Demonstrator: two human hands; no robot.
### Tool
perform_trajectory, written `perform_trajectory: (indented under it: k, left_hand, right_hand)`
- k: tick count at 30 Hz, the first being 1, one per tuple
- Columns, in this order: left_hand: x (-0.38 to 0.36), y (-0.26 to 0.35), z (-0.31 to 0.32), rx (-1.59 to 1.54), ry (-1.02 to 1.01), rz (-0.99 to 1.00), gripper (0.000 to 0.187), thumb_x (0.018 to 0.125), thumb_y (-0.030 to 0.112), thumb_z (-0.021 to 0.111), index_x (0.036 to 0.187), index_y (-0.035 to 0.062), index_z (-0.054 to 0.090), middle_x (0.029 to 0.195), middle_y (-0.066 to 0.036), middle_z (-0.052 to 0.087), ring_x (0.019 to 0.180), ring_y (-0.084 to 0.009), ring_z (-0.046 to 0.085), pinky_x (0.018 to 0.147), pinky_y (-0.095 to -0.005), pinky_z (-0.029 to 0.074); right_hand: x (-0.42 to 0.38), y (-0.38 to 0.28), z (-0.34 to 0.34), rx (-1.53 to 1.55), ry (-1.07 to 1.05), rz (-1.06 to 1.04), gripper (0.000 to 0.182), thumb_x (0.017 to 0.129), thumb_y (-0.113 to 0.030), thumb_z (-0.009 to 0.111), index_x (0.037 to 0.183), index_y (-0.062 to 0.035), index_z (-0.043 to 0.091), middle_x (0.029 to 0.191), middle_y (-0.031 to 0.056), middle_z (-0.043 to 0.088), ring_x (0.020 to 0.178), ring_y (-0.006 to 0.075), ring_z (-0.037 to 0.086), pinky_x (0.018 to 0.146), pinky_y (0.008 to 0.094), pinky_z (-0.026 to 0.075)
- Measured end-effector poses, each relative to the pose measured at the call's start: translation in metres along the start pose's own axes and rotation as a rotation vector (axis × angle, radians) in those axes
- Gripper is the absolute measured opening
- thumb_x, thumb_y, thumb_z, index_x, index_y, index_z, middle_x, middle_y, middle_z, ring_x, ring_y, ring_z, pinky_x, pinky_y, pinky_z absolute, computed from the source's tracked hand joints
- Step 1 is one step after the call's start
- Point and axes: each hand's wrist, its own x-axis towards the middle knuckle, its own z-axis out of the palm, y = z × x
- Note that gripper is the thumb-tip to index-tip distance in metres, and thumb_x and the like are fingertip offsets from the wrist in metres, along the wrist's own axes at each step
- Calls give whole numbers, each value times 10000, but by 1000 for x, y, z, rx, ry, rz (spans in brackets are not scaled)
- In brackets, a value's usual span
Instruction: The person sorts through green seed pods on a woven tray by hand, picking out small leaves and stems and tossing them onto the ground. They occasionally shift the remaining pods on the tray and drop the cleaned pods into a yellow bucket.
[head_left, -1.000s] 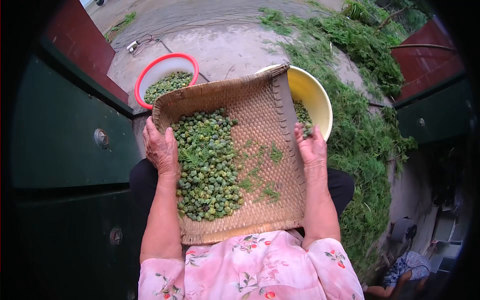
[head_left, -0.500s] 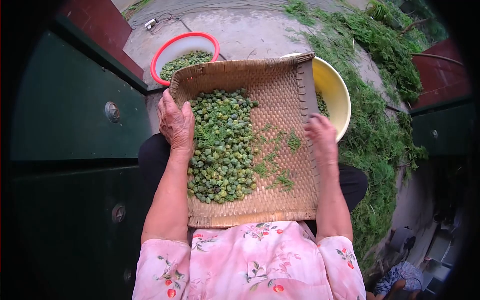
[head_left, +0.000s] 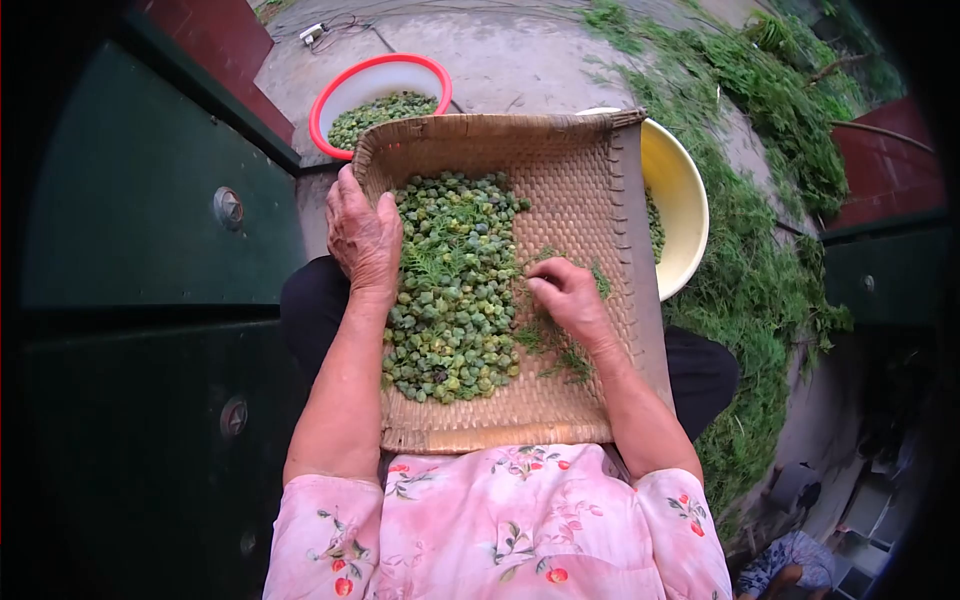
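Observation:
A woven tray (head_left: 570, 190) rests across my lap, its left half covered by a heap of small green seed pods (head_left: 450, 320) with a feathery green sprig on top. My left hand (head_left: 364, 232) holds the tray's left rim, thumb inside and the other fingers along the outer side. Over the right half of the weave is my right hand (head_left: 568, 298), its fingers curled and pinched together beside the heap; whatever lies between the fingertips is too small to make out. Loose green sprigs (head_left: 572, 362) lie below and around that hand.
Beyond the tray's left corner stands a red-rimmed basin (head_left: 382, 72) with more pods. A yellow basin (head_left: 682, 215) holding pods is at the right. Cut green branches (head_left: 760, 340) cover the ground on the right. Dark green panels (head_left: 150, 200) stand at left. Part of another person (head_left: 795, 560) shows lower right.
My right hand has moved left from the tray's right edge to over the weave beside the heap. My left hand stays on the left rim. The view has shifted slightly.

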Motion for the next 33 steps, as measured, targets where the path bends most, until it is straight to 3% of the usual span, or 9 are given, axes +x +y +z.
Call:
perform_trajectory:
  k: [3, 12, 15, 18, 21, 26, 29, 30, 33]
  left_hand:
    - [1, 1, 0, 0, -19, -1, 604, 765, 155, 686, 1293, 18, 427, 1186, -199, 545, 1107, -355, 525, 924, -434, 436]
    - [0, 1, -1, -3, -15, 6, 610, 767, 152, 686, 1297, 15, 417, 1200, -201, 530, 1119, -360, 514, 929, -434, 432]
    - [0, 2, -1, -12, -27, 1, 615, 767, 153, 685, 1299, 13, 412, 1202, -200, 531, 1119, -359, 514, 928, -434, 432]
    - [-1, 1, -1, -20, -5, 25, 617, 768, 156, 687, 1299, 12, 410, 1199, -201, 534, 1115, -361, 518, 927, -436, 432]
    - [1, 2, 0, -6, -20, 0, 615, 770, 158, 687, 1298, 11, 410, 1195, -199, 537, 1112, -362, 520, 925, -436, 433]
    - [0, 1, 1, -6, -7, 10, 612, 771, 159, 687, 1299, 15, 413, 1205, -198, 534, 1117, -365, 517, 932, -438, 430]
    - [-1, 2, -1, 0, -24, 8, 608, 763, 151, 690, 1293, 19, 424, 1210, -196, 533, 1121, -355, 516, 922, -423, 432]
    - [1, 3, -2, 3, -27, 9, 606, 759, 147, 692, 1290, 21, 429, 1210, -194, 533, 1122, -351, 516, 915, -415, 434]
    - [-2, 5, 0, 281, 278, 248, 583, 750, 133, 696, 1272, 32, 457, 1225, -182, 523, 1124, -330, 513, 879, -386, 440]
  right_hand:
    - [-3, -16, -11, 933, -122, 228, 111, 853, -53, 614, 952, -14, 643, 968, 46, 632, 837, 141, 627, 641, 269, 503]
    - [-3, 9, 36, -358, 40, -213, 202, 767, -123, 680, 933, -13, 646, 881, 190, 622, 786, 325, 613, 742, 390, 492]
    - [0, 3, 24, -195, -35, -134, 205, 771, -63, 647, 967, -10, 623, 866, 160, 629, 778, 265, 622, 700, 368, 497]
    - [-1, -6, -9, 543, -153, 311, 276, 787, -20, 644, 1057, 0, 591, 875, 104, 639, 780, 194, 622, 694, 296, 505]
    - [-7, 4, -14, 932, -153, 199, 359, 790, 12, 639, 1132, 12, 531, 907, 81, 614, 791, 171, 595, 675, 263, 495]
    - [-7, 8, 10, -291, 18, -235, 165, 781, -38, 677, 945, -41, 655, 886, 64, 614, 797, 159, 577, 736, 329, 475]
    - [-9, -3, 21, -201, 30, -291, 232, 767, -44, 695, 994, -36, 650, 868, 64, 603, 766, 141, 566, 723, 294, 471]
    - [-11, -9, 16, -52, -35, -67, 319, 754, -27, 709, 1066, -29, 642, 953, 100, 629, 860, 218, 620, 757, 307, 488]
    - [-7, -9, 9, 482, -64, 162, 397, 758, -30, 721, 1137, -6, 604, 985, 57, 628, 868, 170, 616, 734, 263, 502]
